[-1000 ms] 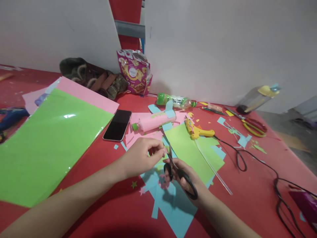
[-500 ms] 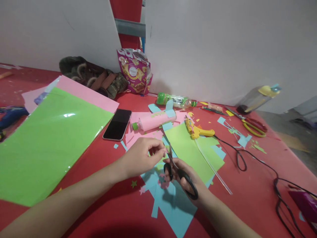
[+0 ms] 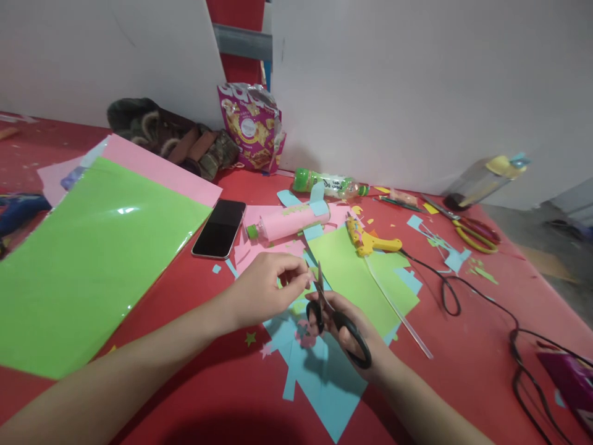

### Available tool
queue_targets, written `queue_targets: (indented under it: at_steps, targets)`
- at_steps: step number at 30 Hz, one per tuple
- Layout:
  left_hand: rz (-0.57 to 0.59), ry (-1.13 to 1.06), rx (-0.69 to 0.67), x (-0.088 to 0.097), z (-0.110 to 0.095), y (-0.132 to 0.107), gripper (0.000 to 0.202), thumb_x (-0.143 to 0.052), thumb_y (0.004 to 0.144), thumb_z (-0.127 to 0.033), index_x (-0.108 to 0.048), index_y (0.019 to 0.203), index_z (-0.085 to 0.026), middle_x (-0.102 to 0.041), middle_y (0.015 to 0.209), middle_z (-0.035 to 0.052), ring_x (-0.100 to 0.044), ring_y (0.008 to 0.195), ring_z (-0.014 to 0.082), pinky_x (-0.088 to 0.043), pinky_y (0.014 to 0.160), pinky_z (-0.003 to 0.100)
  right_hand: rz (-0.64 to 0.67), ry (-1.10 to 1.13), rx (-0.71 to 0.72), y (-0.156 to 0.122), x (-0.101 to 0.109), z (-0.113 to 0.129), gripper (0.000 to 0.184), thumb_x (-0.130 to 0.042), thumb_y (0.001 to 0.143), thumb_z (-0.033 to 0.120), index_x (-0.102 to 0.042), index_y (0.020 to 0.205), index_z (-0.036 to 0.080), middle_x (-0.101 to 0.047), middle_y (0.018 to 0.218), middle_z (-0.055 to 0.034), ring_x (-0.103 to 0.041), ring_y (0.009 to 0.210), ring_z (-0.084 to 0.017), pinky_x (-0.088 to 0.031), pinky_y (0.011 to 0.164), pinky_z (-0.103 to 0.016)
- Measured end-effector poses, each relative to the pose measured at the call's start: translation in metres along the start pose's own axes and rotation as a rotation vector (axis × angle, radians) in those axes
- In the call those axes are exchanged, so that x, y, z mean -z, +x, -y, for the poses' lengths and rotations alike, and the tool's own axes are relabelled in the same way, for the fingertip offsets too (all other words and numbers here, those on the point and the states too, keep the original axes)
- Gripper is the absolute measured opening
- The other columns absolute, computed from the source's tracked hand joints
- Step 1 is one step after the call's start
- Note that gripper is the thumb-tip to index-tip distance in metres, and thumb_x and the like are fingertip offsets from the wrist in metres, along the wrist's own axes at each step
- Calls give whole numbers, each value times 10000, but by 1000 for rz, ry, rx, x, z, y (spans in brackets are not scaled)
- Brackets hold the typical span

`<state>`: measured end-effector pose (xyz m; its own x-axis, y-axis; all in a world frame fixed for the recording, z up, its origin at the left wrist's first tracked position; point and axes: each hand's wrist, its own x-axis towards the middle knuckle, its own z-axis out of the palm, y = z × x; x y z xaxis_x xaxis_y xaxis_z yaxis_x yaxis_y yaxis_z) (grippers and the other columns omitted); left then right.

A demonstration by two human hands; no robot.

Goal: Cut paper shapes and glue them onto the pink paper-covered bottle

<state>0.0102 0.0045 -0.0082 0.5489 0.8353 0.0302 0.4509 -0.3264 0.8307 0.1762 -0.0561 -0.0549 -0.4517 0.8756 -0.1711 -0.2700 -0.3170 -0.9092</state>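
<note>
My right hand (image 3: 354, 330) is closed round the black handles of a pair of scissors (image 3: 353, 337), whose blades point up and away, slightly parted. Between the thumb and fingertips of my left hand (image 3: 273, 284) is pinched a small piece of pink paper (image 3: 312, 277), right beside the blades. Below both hands lie blue paper (image 3: 331, 383) and pink cut scraps (image 3: 306, 334). A green star (image 3: 250, 338) and a pink star (image 3: 265, 350) rest on the red table. Just beyond, a bottle wrapped in pink paper (image 3: 291, 222) lies on its side with blue strips.
A yellow glue gun (image 3: 370, 241) with a black cord lies on green paper (image 3: 384, 290). A phone (image 3: 219, 228) and large green sheet (image 3: 102, 266) are at left. Behind stand a snack bag (image 3: 252, 127) and a lying green bottle (image 3: 328, 183). More scissors (image 3: 472, 232) rest at right.
The scissor blades look slightly farther apart beside the pink paper. Both hands keep nearly the same place, and the whole view has shifted a little.
</note>
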Motion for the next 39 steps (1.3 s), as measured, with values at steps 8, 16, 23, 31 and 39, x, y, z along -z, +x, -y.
queue_targets:
  at_steps: [8,16,23,31,39]
  targets:
    - [-17,15,-40,1,-1,1,215,-419,774,-199,-508,587,-140,-542,598,-15,-475,580,85,-368,551,186,-9,-10,5,0,-1,1,569,-603,595,558,-480,1016,196,-482,752,-22,-493,645,-146,-397,636,-311]
    - [-13,42,-58,3,0,0,189,-434,763,-179,-509,595,-135,-539,587,-17,-472,571,76,-366,555,171,9,4,24,0,0,0,535,-608,611,533,-499,1006,189,-483,723,-12,-501,643,-133,-406,618,-285]
    - [10,97,-38,6,0,0,223,-432,758,-204,-469,549,-137,-486,536,-22,-438,543,78,-346,534,179,14,-19,13,0,1,-1,536,-606,615,529,-504,1010,183,-490,720,-17,-500,646,-133,-415,625,-288]
    - [56,104,-25,11,0,0,208,-439,752,-205,-513,572,-130,-501,539,-20,-425,534,73,-335,532,178,-5,-65,-5,0,-1,4,531,-619,592,539,-514,967,178,-493,683,-5,-491,630,-125,-406,597,-270]
    - [90,140,-11,15,-1,-1,206,-434,750,-202,-540,596,-118,-551,584,-2,-450,556,77,-334,522,172,-3,-45,-14,0,-3,5,515,-654,569,510,-526,941,178,-496,672,4,-446,581,-98,-402,582,-260]
